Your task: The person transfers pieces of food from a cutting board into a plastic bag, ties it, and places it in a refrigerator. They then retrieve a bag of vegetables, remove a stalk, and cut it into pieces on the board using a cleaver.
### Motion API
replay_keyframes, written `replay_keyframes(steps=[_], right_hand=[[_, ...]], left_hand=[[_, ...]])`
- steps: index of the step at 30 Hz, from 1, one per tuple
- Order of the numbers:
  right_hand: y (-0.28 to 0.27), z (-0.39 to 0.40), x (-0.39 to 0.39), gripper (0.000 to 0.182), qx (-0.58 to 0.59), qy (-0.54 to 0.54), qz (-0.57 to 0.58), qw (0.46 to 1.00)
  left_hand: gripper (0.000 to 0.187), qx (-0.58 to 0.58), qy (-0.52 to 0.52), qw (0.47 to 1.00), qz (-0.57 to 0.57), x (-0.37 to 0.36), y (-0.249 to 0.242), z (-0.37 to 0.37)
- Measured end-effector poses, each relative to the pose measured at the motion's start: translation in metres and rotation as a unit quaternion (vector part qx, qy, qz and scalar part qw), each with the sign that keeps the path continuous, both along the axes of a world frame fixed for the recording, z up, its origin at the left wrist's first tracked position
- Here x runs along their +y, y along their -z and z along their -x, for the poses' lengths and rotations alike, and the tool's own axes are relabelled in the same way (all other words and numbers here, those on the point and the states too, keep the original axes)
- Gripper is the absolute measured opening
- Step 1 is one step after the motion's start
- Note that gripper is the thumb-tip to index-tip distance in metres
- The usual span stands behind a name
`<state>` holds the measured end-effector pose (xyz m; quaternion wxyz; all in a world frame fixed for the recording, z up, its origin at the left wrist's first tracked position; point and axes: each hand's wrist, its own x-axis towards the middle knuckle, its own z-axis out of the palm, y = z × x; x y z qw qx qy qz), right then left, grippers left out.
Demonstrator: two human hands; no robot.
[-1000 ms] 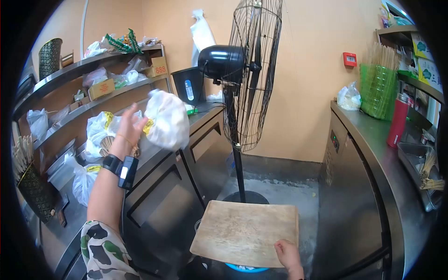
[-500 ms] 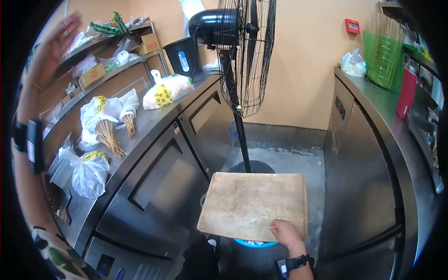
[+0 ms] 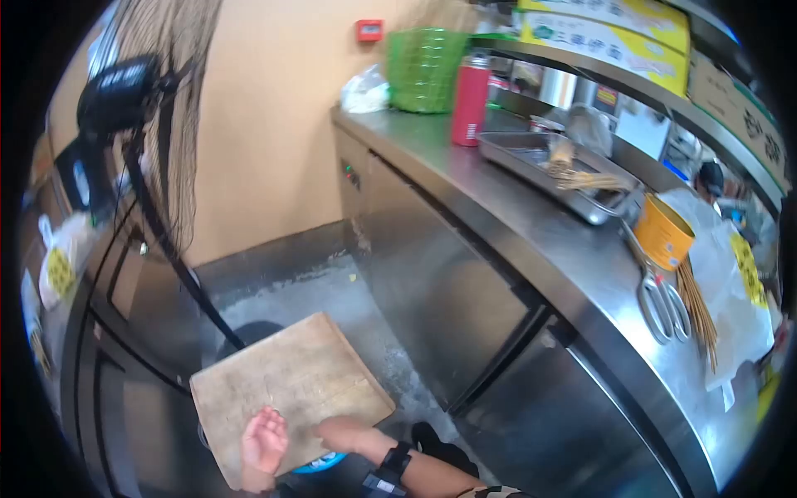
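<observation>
A worn wooden cutting board (image 3: 286, 373) lies low in front of me, and the blue rim of a basin (image 3: 320, 463) shows below its near edge. Over the board's near left part is my left hand (image 3: 264, 440), palm showing, fingers loosely bent, with nothing visible in it. My right hand (image 3: 347, 433) is over or on the board's near edge, just right of the left one. Motion blurs its fingers, so their grip cannot be made out. A black band (image 3: 394, 461) circles my right wrist.
A black standing fan (image 3: 124, 91) rises at the left. Along the right runs a steel counter (image 3: 432, 162) with a red bottle (image 3: 471, 104), a green basket (image 3: 427, 70) of sticks, a metal tray (image 3: 531, 162), scissors (image 3: 664, 307), an orange can (image 3: 664, 232) and skewers (image 3: 696, 315).
My view has swung to the right, bringing the right counter into sight. My left hand has come down from its raised position at far left to the board, near my right hand.
</observation>
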<state>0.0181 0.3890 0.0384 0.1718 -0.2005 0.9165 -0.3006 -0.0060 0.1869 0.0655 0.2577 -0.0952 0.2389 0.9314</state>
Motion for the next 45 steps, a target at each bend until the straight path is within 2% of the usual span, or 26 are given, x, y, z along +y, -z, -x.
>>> replay_keyframes(steps=[3, 4, 5, 6, 7, 10, 14, 17, 19, 23, 24, 27, 28, 30, 31, 32, 33, 34, 35, 36, 40, 43, 45], right_hand=[[0.026, 0.020, 0.028, 0.024, 0.023, 0.025, -0.050, 0.998], [0.049, 0.021, 0.031, 0.024, 0.010, 0.019, -0.059, 0.998], [0.060, 0.024, 0.042, 0.024, 0.034, 0.018, -0.032, 0.999], [0.039, 0.029, 0.041, 0.024, 0.009, 0.015, -0.068, 0.998], [0.038, 0.034, 0.044, 0.025, 0.025, 0.030, -0.040, 0.998], [0.046, 0.050, 0.053, 0.019, -0.054, 0.055, 0.007, 0.997], [0.026, 0.058, 0.054, 0.017, -0.092, 0.106, -0.003, 0.990], [0.028, 0.063, 0.067, 0.019, 0.032, 0.235, -0.013, 0.971], [0.020, 0.068, 0.071, 0.021, 0.095, 0.282, -0.066, 0.952], [0.022, 0.070, 0.060, 0.021, 0.119, 0.252, -0.046, 0.959], [0.024, 0.071, 0.051, 0.018, 0.116, 0.224, -0.005, 0.968], [0.035, 0.064, 0.017, 0.017, -0.105, 0.189, 0.150, 0.965], [0.036, 0.059, 0.004, 0.019, -0.200, 0.162, 0.199, 0.946], [0.036, 0.049, -0.014, 0.024, -0.379, 0.104, 0.289, 0.873], [0.040, 0.052, -0.010, 0.025, -0.259, 0.181, 0.202, 0.927], [0.046, 0.058, 0.001, 0.026, -0.130, 0.252, 0.110, 0.953], [0.046, 0.063, 0.013, 0.028, 0.004, 0.314, 0.015, 0.949], [0.035, 0.066, 0.023, 0.032, 0.152, 0.308, -0.099, 0.934], [0.026, 0.066, 0.033, 0.036, 0.294, 0.294, -0.208, 0.885], [0.018, 0.064, 0.034, 0.043, 0.202, 0.310, -0.125, 0.921], [0.028, 0.051, 0.015, 0.041, 0.160, 0.198, -0.127, 0.959], [0.020, 0.056, 0.008, 0.040, -0.002, 0.066, -0.012, 0.998], [0.015, 0.061, 0.012, 0.040, -0.047, 0.160, 0.102, 0.981]], left_hand=[[0.011, -0.103, -0.025, 0.994, 0.018, -0.007, 0.075, 0.008], [0.009, -0.175, -0.060, 0.983, 0.019, -0.029, 0.110, -0.014], [0.006, -0.214, -0.089, 0.972, 0.041, -0.029, 0.111, -0.011], [0.006, -0.201, -0.072, 0.977, 0.019, -0.032, 0.112, -0.005], [0.006, -0.184, -0.051, 0.982, 0.009, -0.035, 0.107, 0.002], [0.009, -0.150, -0.041, 0.988, 0.009, -0.036, 0.076, 0.017], [0.011, -0.108, -0.138, 0.984, 0.014, -0.076, 0.059, 0.037], [0.012, -0.120, -0.230, 0.965, 0.042, -0.113, 0.061, 0.040], [0.013, -0.135, -0.269, 0.951, 0.068, -0.130, 0.063, 0.038], [0.014, -0.140, -0.278, 0.948, 0.066, -0.149, 0.062, 0.030], [0.014, -0.140, -0.273, 0.950, 0.060, -0.150, 0.062, 0.029], [0.014, -0.140, -0.257, 0.955, 0.040, -0.148, 0.062, 0.027], [0.014, -0.139, -0.249, 0.958, 0.032, -0.145, 0.062, 0.027], [0.014, -0.136, -0.235, 0.962, 0.019, -0.139, 0.061, 0.028], [0.014, -0.134, -0.229, 0.964, 0.014, -0.137, 0.062, 0.029], [0.014, -0.132, -0.223, 0.966, 0.009, -0.137, 0.061, 0.030], [0.014, -0.137, -0.231, 0.963, 0.015, -0.135, 0.060, 0.029], [0.014, -0.140, -0.239, 0.961, 0.020, -0.134, 0.059, 0.030], [0.014, -0.144, -0.245, 0.958, 0.025, -0.133, 0.058, 0.031], [0.014, -0.146, -0.245, 0.958, 0.031, -0.133, 0.058, 0.030], [0.014, -0.153, -0.239, 0.958, 0.049, -0.129, 0.063, 0.032], [0.014, -0.155, -0.227, 0.960, 0.050, -0.124, 0.068, 0.035], [0.014, -0.156, -0.221, 0.962, 0.045, -0.121, 0.069, 0.036]])
